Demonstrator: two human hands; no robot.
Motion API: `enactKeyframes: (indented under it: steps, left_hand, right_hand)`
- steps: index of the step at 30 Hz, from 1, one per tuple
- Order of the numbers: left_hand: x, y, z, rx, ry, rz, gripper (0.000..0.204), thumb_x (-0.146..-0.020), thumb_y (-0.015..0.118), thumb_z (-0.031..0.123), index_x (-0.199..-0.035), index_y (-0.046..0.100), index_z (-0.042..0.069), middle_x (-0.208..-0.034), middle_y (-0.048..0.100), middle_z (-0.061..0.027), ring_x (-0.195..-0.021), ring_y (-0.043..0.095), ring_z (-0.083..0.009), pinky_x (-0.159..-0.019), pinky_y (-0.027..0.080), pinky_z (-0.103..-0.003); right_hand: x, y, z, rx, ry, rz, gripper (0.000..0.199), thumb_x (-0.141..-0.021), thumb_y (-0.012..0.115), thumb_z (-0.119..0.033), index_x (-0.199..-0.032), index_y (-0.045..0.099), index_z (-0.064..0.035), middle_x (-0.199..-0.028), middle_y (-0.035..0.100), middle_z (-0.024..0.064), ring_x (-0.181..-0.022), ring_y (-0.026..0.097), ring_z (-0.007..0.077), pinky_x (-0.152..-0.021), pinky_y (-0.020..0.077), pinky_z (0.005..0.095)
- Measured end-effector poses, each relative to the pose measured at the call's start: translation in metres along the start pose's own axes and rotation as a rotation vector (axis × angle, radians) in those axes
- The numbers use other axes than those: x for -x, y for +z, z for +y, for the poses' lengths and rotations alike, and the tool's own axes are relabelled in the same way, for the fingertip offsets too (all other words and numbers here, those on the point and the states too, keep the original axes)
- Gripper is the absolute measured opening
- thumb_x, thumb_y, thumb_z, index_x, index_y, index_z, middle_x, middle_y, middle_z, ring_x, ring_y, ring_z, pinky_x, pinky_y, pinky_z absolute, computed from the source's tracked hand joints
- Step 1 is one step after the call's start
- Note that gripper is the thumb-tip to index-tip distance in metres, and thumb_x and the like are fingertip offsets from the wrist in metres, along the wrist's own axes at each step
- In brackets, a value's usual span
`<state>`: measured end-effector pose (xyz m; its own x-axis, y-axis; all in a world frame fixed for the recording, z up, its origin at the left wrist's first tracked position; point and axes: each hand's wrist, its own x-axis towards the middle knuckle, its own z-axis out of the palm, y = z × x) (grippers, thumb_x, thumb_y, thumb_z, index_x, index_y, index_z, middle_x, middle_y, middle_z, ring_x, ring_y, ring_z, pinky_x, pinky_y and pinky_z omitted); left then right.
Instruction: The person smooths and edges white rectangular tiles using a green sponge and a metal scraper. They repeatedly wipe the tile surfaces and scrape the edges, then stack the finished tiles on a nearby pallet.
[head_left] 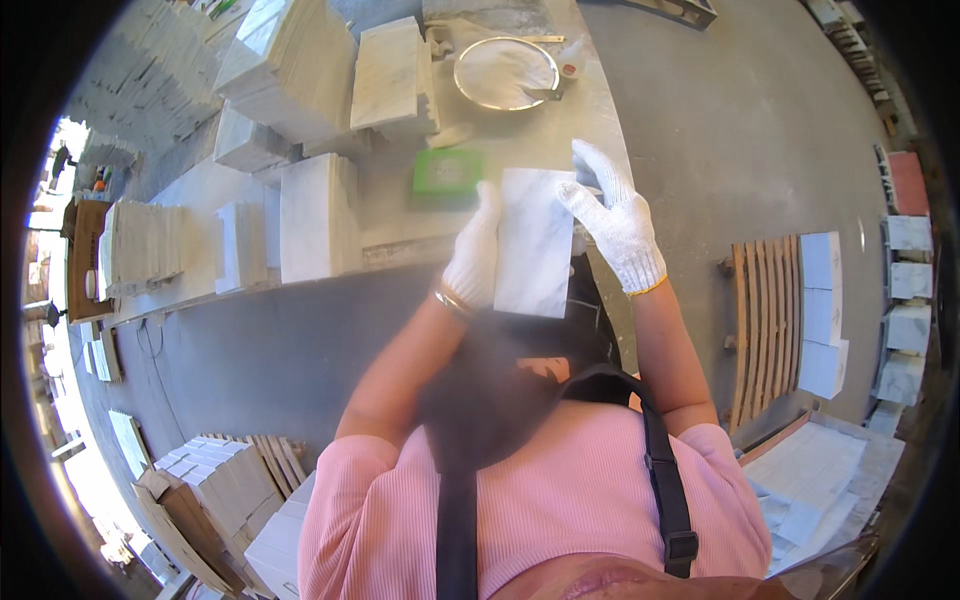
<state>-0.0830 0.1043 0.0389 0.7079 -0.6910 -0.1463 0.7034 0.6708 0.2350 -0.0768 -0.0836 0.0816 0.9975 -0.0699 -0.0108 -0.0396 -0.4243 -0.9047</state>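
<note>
A pale, grey-veined tile [535,245] stands between the two gloved hands, close in front of the body and near the front edge of the worktable [395,215], its broad face turned toward the person's eyes, presumably so that the whole surface can be seen; the left hand [473,250] is closed on the tile's left long edge, with most of its fingers hidden, probably behind the slab to carry the weight; the right hand [618,225] is spread fairly wide at the upper right edge, one fingertip lapping over the face and another finger standing away from it, a loose pose that suggests steadying rather than gripping, though whether it bears any load I cannot tell; the knit gloves likely spare the skin from stone edges and dust; a blurred green block [447,175] lies on the table just beyond the left hand, within easy reach; farther back sits a round bowl [506,72] of whitish material, a dark-bladed scraper [543,95] resting across its rim, perhaps to keep its handle accessible; at the left, tiles stand packed face to face in a near stack [320,215] and a taller stack [285,70], an arrangement that probably saves room and lets neighbours support one another
</note>
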Motion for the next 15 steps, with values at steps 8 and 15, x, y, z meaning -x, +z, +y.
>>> enactKeyframes:
  steps: [8, 15]
  left_hand:
    - [-0.019, -0.04, 0.014, 0.219, 0.109, -0.062, 0.084, -0.104, 0.038, 0.07, -0.155, 0.046, 0.004, -0.149, 0.058, -0.0187, -0.135, 0.058, -0.0362, -0.112, 0.049, -0.05]
    - [-0.031, -0.042, 0.016, 0.202, 0.109, -0.162, 0.085, -0.104, 0.035, 0.071, -0.153, 0.047, 0.002, -0.145, 0.06, -0.0203, -0.127, 0.063, -0.0403, -0.107, 0.052, -0.054]
  right_hand:
    - [0.072, -0.011, 0.026, 0.283, -0.088, -0.157, 0.09, -0.084, 0.088, -0.028, -0.158, 0.043, -0.006, -0.155, 0.053, 0.0165, -0.143, 0.052, 0.0266, -0.11, 0.0491, 0.0395]
    - [0.09, -0.03, 0.019, 0.142, -0.023, -0.085, 0.089, -0.08, 0.089, -0.02, -0.157, 0.046, -0.006, -0.155, 0.052, 0.0167, -0.139, 0.055, 0.0288, -0.11, 0.0487, 0.0411]
